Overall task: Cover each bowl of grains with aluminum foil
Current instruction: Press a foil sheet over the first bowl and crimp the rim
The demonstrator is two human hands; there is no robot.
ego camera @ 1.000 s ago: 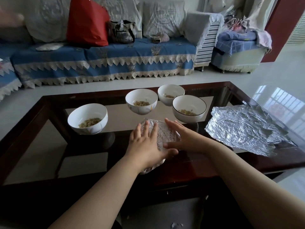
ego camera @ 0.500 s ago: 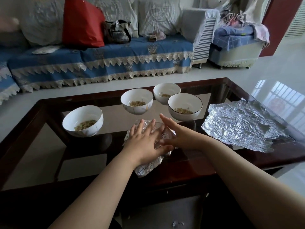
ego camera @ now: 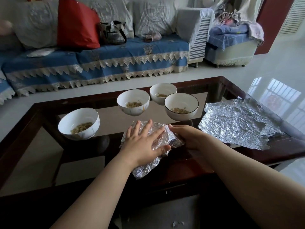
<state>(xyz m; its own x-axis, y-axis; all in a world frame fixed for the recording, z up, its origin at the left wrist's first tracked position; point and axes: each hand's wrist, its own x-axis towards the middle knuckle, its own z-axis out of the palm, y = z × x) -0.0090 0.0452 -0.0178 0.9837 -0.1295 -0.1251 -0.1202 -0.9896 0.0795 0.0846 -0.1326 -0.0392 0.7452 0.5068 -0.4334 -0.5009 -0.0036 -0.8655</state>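
A: Left hand (ego camera: 145,142) lies flat, fingers spread, pressing the foil sheet (ego camera: 158,138) over the near bowl; right hand (ego camera: 189,138) cups its right side.

B: Next uncovered one?

A: The dark-rimmed bowl (ego camera: 181,106), just beyond the right hand. Spare foil (ego camera: 234,124) lies farther right.
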